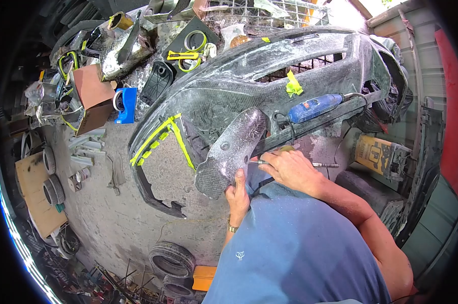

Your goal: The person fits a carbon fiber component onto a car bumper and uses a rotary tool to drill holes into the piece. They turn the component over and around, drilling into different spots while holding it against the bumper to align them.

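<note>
My left hand (pixel 237 196) is closed on the lower edge of a dusty, carbon-patterned panel (pixel 234 149), with the thumb on its face. The panel is tilted in front of a large dark bumper-like part (pixel 213 104). My right hand (pixel 291 169) has its fingers wrapped round a thin metal rotary tool (pixel 325 164), whose tip is at the panel's right edge by a small hole. A blue power tool (pixel 315 108) with a dark cord rests on the large part. Yellow-green tape (pixel 181 144) marks the large part's left side.
A yellow cutter (pixel 182 55), tape rolls (pixel 195 40), a blue tape dispenser (pixel 126 105) and a cardboard box (pixel 93 93) lie at the upper left. Tyres (pixel 171 259) are on the floor below. A yellow container (pixel 378 157) stands at the right.
</note>
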The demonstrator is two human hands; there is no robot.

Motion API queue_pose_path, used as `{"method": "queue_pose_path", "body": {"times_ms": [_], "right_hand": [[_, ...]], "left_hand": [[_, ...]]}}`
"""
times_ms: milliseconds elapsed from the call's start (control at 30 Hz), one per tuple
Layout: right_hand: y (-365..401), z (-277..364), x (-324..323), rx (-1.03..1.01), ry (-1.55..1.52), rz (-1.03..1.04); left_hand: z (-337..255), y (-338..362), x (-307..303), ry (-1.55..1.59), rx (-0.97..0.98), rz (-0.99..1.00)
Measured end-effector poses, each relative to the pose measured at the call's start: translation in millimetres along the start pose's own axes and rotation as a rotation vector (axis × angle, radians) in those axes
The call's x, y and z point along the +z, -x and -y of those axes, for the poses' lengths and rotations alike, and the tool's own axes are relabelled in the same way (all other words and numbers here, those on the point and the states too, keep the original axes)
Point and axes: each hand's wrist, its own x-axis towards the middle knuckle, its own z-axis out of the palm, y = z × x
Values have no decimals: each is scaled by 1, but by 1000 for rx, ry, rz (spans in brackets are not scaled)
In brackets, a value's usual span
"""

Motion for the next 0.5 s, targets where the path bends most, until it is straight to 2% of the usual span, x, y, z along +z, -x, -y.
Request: {"method": "queue_pose_path", "body": {"times_ms": [133, 200, 267, 333, 500], "right_hand": [[-1, -1, -2, -11, -24, 11], [-2, -3, 0, -21, 14, -72], [-2, -1, 1, -20, 43, -70], [-1, -1, 1, -15, 78, -69], [-2, -1, 3, -25, 100, -64]], "left_hand": [[0, 0, 3, 24, 17, -16], [-4, 2, 5, 16, 14, -19], [-4, 2, 3, 6, 11, -22], [-1, 1, -3, -30, -54, 41], [5, -2, -2, 9, 3, 32]]}}
